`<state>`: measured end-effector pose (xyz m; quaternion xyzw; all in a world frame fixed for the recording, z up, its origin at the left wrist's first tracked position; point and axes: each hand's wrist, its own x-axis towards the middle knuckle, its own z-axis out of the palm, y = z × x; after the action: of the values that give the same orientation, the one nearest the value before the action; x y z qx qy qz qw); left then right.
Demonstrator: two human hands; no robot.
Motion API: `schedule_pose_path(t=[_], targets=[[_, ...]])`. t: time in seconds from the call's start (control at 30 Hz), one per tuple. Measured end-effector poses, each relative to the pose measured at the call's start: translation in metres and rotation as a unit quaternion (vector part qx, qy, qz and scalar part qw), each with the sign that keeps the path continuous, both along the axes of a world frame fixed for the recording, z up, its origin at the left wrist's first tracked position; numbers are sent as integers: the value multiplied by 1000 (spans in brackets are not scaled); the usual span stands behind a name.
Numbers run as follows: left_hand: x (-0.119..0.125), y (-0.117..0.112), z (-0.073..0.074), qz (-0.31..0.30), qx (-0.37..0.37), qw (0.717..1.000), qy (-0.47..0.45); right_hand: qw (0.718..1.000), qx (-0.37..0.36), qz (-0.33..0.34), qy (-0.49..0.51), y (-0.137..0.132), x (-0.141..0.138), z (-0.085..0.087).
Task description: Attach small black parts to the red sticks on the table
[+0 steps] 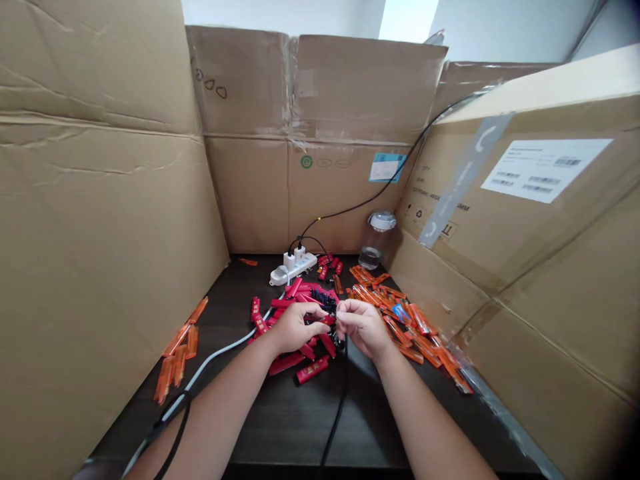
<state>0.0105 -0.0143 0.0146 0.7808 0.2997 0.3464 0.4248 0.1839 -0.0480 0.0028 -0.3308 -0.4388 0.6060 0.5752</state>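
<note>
Pinching narrowly, the left hand (295,328) and right hand (363,327) meet at the fingertips on a small dark piece (336,320), too small to identify, held just above a heap of red plastic tubes (285,363). Far left, orange tubes (175,357) lie beside a cardboard wall (100,200); a white power strip (293,267) sits far centre, and more orange tubes (405,320) lie right, near a glass jar (379,241).
</note>
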Motion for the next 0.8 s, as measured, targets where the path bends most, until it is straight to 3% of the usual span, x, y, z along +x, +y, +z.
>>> schedule_pose_path(t=[0.1, 0.2, 0.3, 0.4, 0.5, 0.67, 0.73, 0.8], targets=[[-1, 3, -2, 18, 15, 1000, 4, 999, 11, -27, 13, 1, 0, 2], [-4, 10, -6, 94, 82, 992, 32, 996, 10, -80, 32, 5, 1, 2], [-11, 20, -11, 194, 180, 961, 81, 986, -16, -165, 12, 13, 5, -6], [-16, 27, -14, 226, 252, 930, 141, 969, -12, -242, -38, 24, 6, -17], [-17, 32, -15, 227, 278, 909, 213, 964, 6, -253, -78, 34, 2, -25], [-18, 34, -17, 143, 262, 909, 292, 955, 60, -233, -175, 41, -2, -31], [-20, 34, -17, 123, 257, 911, 300, 928, 114, -242, -259, 40, 1, -33], [-20, 33, -18, 114, 253, 912, 302, 883, 171, -257, -355, 37, 4, -33]])
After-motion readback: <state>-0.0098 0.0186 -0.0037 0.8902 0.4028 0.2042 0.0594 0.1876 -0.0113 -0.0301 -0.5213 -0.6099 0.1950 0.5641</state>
